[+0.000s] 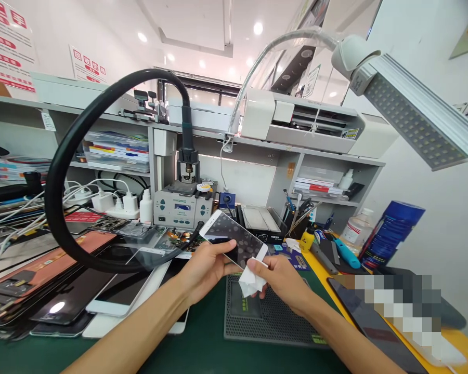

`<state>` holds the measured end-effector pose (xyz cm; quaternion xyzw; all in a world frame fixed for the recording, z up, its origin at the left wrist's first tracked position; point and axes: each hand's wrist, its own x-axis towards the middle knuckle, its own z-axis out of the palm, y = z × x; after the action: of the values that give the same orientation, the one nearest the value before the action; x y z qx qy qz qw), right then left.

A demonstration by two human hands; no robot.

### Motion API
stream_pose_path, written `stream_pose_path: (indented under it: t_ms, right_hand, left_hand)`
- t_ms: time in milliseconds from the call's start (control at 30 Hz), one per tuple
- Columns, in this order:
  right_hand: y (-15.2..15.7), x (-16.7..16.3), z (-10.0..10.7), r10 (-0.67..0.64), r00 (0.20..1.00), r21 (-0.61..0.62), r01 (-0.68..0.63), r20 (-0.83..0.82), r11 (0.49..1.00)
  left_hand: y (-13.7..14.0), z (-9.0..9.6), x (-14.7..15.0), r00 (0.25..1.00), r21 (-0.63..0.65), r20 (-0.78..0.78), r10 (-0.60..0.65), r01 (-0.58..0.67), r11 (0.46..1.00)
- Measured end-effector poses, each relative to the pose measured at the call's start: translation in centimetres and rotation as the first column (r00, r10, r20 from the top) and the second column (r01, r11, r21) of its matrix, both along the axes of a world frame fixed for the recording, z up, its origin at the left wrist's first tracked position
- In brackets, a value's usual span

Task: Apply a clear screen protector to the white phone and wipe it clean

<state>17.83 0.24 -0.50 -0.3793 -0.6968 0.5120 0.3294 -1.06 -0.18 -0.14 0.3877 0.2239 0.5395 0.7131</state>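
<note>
A white-framed smartphone [234,235] with a dark, spotted screen is held tilted above the workbench. My left hand [212,259] grips its left side, the thumb lying on the screen edge and the fingers tucked underneath, partly hidden. At the phone's lower right end, my right hand [275,275] is closed on a crumpled white tissue [251,283], its thumb pressing the tissue close against the phone. Below both hands lies a dark perforated work mat [273,317] on the green bench surface [203,358].
Stacked phones and screens [70,285] crowd the left side. A thick black hose [54,171] loops up from a grey hot-air station [183,205] behind. To the right stand a blue can [392,234] and a clear bottle [356,231]. An LED lamp [421,104] hangs at upper right.
</note>
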Motion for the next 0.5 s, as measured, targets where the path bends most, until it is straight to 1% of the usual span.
stream_pose_path:
  t_ms: [100, 167, 367, 500]
  right_hand:
    - [0.1, 0.1, -0.1, 0.029, 1.0, -0.021, -0.029, 0.01, 0.999]
    - [0.4, 0.2, -0.2, 0.026, 1.0, -0.036, -0.026, -0.003, 0.999]
    - [1.0, 0.5, -0.6, -0.115, 0.978, -0.068, 0.104, -0.176, 0.992]
    - [1.0, 0.6, -0.3, -0.172, 0.966, -0.039, 0.168, -0.195, 0.985]
  left_hand:
    - [0.0, 0.0, 0.0, 1.0, -0.007, 0.006, 0.001, -0.001, 1.0]
    - [0.0, 0.0, 0.0, 1.0, -0.01, 0.004, 0.009, -0.009, 1.0]
    - [0.1, -0.1, 0.1, 0.999, -0.003, -0.006, 0.032, -0.032, 0.999]
    - [0.2, -0.3, 0.1, 0.999, 0.0, -0.042, 0.01, -0.01, 1.0]
